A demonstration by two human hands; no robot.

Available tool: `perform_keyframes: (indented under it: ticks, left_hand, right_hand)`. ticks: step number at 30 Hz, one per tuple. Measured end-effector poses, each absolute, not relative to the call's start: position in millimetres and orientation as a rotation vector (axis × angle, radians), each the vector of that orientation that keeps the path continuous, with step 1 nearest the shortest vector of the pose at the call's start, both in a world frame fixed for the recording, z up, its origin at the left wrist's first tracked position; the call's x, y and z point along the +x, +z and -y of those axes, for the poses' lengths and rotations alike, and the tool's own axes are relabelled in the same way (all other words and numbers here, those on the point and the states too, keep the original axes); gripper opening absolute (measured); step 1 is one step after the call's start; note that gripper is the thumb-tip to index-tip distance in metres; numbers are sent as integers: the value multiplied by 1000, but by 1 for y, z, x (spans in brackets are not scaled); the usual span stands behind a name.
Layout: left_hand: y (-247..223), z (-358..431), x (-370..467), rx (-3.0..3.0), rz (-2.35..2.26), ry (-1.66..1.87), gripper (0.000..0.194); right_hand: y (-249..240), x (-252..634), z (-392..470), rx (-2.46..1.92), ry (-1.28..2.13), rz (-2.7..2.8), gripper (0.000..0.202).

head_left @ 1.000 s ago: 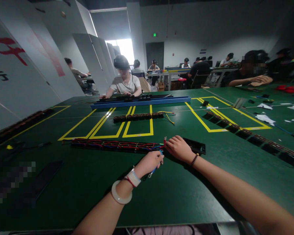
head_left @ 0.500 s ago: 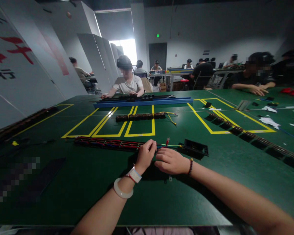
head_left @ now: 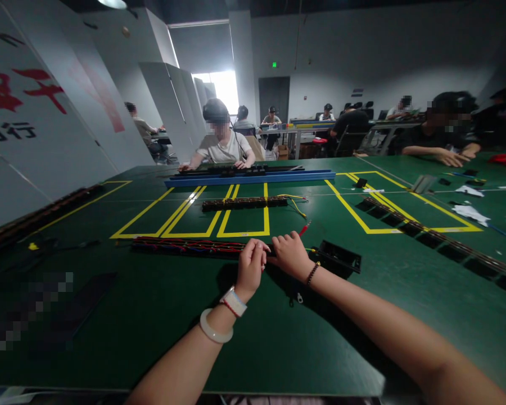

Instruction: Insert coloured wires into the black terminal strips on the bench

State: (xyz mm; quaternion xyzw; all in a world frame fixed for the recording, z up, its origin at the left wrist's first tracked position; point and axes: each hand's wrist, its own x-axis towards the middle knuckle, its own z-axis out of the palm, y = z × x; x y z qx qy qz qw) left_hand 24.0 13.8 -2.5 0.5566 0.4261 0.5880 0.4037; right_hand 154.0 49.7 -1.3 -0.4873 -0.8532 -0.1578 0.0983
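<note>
A long black socket strip (head_left: pixel 185 246) with red and other coloured wires along it lies across the green table, its right end beneath my hands. My left hand (head_left: pixel 251 267) is closed at that end, thumb and fingers pinched on the wires. Beside it, my right hand (head_left: pixel 292 256) curls its fingers round the wires, palm down. A red wire end (head_left: pixel 306 226) with a metal terminal sticks up past my right hand. A green-yellow wire runs to an open black housing (head_left: pixel 340 260) at the right. My fingers hide the exact grip.
Loose metal terminals (head_left: pixel 299 298) lie nearer me. Another strip with yellow wires (head_left: pixel 244 203) sits farther off, before a blue rail (head_left: pixel 253 178). A jointed strip (head_left: pixel 425 232) stretches along the right. A co-worker (head_left: pixel 222 140) sits opposite; another person (head_left: pixel 447 135) is at right.
My right hand has shifted up and right, its fingers now over the wires. The red wire end has tilted to the right. My left hand stays at the strip's end.
</note>
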Motion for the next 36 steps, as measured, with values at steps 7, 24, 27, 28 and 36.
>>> perform_keyframes:
  ticks: [7, 24, 27, 28, 36]
  left_hand:
    - [-5, -7, 28, 1639, -1093, 1229, 30]
    - [3, 0, 30, 1926, -1184, 954, 31]
    - [3, 0, 31, 1944, -1189, 930, 31]
    - [3, 1, 31, 1950, -1188, 927, 30]
    - [4, 2, 32, 1958, -1151, 922, 28]
  right_hand:
    - [-5, 173, -96, -1507, -475, 2418, 43]
    - [-30, 224, -221, -1879, -481, 2059, 55]
    - [-36, 226, -230, -1889, -494, 1992, 55]
    - [-37, 226, -231, -1872, -513, 1978, 55]
    - [-25, 225, -198, -1336, -588, 2187, 42]
